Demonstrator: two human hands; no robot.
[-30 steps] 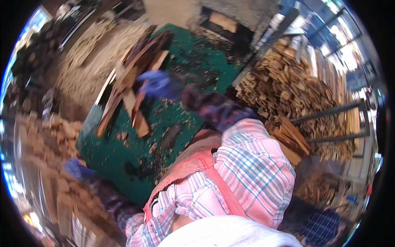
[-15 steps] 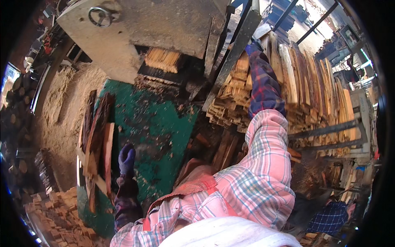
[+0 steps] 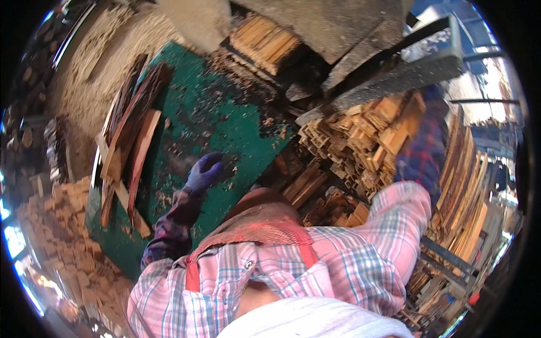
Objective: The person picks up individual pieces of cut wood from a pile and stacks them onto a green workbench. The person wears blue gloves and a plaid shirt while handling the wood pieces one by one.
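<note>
Around: machine with dusty beige panel [image 3: 344,19] at top, block of pale strips [image 3: 265,42] sitting in its dark opening. Thick metal beam [image 3: 400,79] slants between the machine and the slat stack [image 3: 360,135], crossing in front of the stack's upper edge, close to the right hand [image 3: 434,94]. Sawdust heap [image 3: 112,62] beyond the table's left edge; pile of cut wood ends [image 3: 67,242] at lower left; dark offcuts [image 3: 307,183] low between the table [image 3: 242,138] and the stack.

Slat stack is right of the table, cut ends facing lower left toward it; nearer slats have their long axis running to upper right, outer ones at far right stand steeper. Bark-edged slabs [image 3: 127,146] lie on the table's left side, long axis steep, upper ends leaning right; one pale strip crosses beneath at the opposite slant.

Slats: rough sawn wood, thin, square-ended, yellow-brown. Slabs: long, uneven, dark bark plus reddish wood. Table: flat green surface, black smears, scattered chips.

Left hand [image 3: 205,172], blue glove, over the table, fingers loosely curled, thumb apart, nothing visible in it. Right hand blurred at the stack; can't tell finger opening or grip.
</note>
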